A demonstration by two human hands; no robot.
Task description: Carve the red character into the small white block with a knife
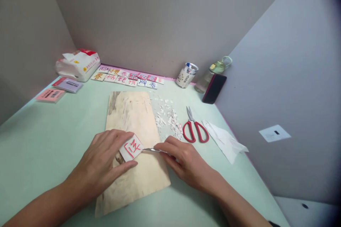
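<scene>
My left hand [110, 158] grips a small white square tile [131, 148] marked with red character strokes, thumb on the near edge and fingers on the far one. The tile rests over a pale wooden board [133, 113]. From the right, my right hand [182, 159] pinches a thin metal carving knife [151, 149], held like a pen. Its tip meets the tile's right corner, at the red strokes. White shavings [173, 122] lie scattered beyond the board's right edge.
Red-handled scissors [195, 131] and a crumpled tissue [226, 140] lie to the right. Lettered tiles [122, 79] line the back, beside a tissue pack [80, 65]. A can [186, 75], a bottle [206, 78] and a phone [214, 88] stand back right. Two small packs [50, 95] [69, 85] lie left.
</scene>
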